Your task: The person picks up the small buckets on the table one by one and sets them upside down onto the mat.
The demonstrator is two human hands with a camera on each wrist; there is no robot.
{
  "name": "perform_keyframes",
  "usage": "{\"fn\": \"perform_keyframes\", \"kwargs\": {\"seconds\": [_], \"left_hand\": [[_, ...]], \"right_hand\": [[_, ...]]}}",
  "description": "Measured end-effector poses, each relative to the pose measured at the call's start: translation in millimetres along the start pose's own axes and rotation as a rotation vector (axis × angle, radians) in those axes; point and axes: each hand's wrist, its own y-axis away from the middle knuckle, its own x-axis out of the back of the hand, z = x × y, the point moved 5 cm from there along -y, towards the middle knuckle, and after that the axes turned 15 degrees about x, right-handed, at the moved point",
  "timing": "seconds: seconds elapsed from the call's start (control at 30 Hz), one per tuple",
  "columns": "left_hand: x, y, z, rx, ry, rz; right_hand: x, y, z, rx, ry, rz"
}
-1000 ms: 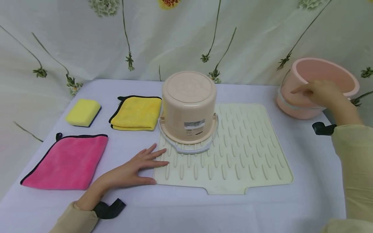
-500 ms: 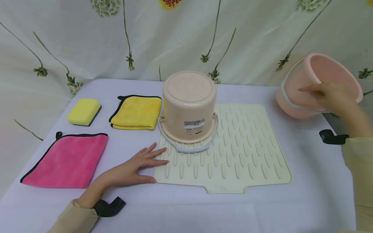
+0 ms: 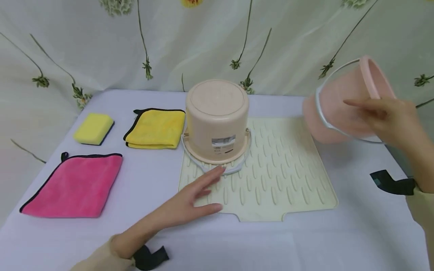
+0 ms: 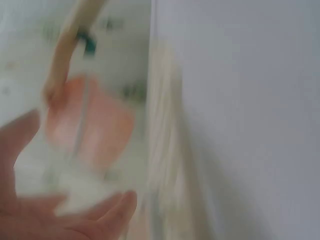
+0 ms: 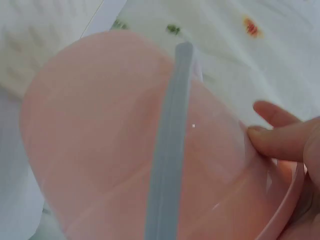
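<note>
My right hand (image 3: pixel 395 118) grips a pink bucket (image 3: pixel 344 99) by its rim, thumb on the outer wall. The bucket is tipped with its mouth to the right, its base overlapping the back right corner of a cream ribbed mat (image 3: pixel 285 177) in the head view. In the right wrist view the bucket's grey handle (image 5: pixel 167 145) crosses its side. With fingers straight and spread, my left hand (image 3: pixel 188 205) hovers at the mat's front left and holds nothing. A beige bucket (image 3: pixel 217 116) stands upside down on the mat, its grey handle lying toward me, partly behind the left fingertips.
Left of the mat lie a folded yellow cloth (image 3: pixel 156 128), a yellow sponge (image 3: pixel 93 128) with a dark underside, and a pink cloth (image 3: pixel 74 188) with black edging. A flower-printed curtain (image 3: pixel 203 41) hangs behind the white-covered table (image 3: pixel 237 244).
My right hand has tipped the pink bucket further, raised it and brought it left toward the mat. My left hand has come off the mat's left edge and moved right.
</note>
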Motion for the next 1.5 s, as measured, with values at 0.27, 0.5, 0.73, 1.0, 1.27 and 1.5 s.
{"fn": "perform_keyframes", "kwargs": {"seconds": [0.27,0.5,0.73,1.0,1.27,1.5], "left_hand": [[-80.3,-88.7,52.1,0.14,0.609,-0.042],[-120.7,-159.3,82.7,-0.14,0.831,0.252],[-104.9,-173.1,94.3,-0.417,0.816,0.403],[-86.5,-162.5,91.8,-0.322,0.87,0.201],[-93.1,-165.8,84.3,-0.194,0.996,-0.02],[-95.8,-163.5,83.2,-0.223,1.031,-0.024]], "right_hand": [[0,-8.2,-41,-0.232,-0.333,0.189],[-15,-0.8,-61,-0.432,-0.497,0.34],[-25,8.0,-80,-0.463,-0.746,0.522],[-35,19.6,-98,-0.408,-0.951,0.711],[-40,21.5,-110,-0.32,-1.025,0.886],[-46,24.0,-114,-0.318,-1.014,0.919]]}}
